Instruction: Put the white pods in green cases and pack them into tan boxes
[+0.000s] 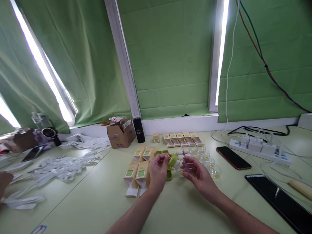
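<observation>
My left hand [158, 172] pinches a small green cap-like piece [173, 160] with a thin yellowish loop, above the middle of the table. Close beside it, my right hand [201, 177] has its fingers curled round a clear plastic cup [181, 169]; a whitish part shows between the two pieces. Whether they touch is hard to tell. Behind my hands are small green pieces [169, 175] and several white round pieces [186, 151]. Clear cups with yellow centres [216, 171] stand in rows right of them. Open kraft boxes [130, 175] with green labels stand by my left hand.
More kraft boxes [181, 139] line the back. A cardboard carton [120, 134] and a black cylinder [138, 130] stand at the back left. White straps [63, 170] lie left, by another person's hand [5, 180]. Phone [233, 158], tablet [280, 201] and power strip [260, 151] lie right.
</observation>
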`<action>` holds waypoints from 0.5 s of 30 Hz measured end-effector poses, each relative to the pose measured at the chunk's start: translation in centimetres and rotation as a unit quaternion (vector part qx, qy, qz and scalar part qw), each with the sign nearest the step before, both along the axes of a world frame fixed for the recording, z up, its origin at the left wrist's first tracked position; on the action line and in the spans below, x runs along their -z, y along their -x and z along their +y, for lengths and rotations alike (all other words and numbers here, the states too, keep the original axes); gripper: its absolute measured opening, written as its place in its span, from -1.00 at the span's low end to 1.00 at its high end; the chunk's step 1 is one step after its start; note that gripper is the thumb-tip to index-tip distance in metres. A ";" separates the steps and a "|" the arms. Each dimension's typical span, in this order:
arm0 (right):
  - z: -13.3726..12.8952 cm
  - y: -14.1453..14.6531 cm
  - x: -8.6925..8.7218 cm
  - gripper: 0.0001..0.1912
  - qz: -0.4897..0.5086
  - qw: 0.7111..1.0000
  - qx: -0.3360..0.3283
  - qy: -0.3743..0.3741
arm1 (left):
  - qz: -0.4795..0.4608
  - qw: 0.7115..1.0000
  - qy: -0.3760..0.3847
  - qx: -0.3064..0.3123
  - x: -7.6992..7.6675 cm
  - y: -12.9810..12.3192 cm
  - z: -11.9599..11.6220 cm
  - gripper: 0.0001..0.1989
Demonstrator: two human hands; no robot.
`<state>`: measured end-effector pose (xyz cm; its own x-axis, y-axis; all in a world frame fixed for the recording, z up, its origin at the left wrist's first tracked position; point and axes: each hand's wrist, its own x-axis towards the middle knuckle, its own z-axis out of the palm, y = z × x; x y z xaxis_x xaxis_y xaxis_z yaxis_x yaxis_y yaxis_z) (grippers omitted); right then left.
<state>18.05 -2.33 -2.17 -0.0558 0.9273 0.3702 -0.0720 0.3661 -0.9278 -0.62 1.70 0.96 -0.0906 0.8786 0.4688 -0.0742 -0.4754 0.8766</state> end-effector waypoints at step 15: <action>-1.0 -2.7 -4.3 -0.56 -0.008 0.998 0.035 -0.052 | -0.114 0.987 0.115 -0.020 0.4 0.6 1.3 -0.45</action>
<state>20.72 -3.30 2.16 0.0017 0.8853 0.4651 -0.0276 0.4650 -0.8849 -1.25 3.01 0.52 -0.2074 0.9529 0.2211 -0.2679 -0.2727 0.9240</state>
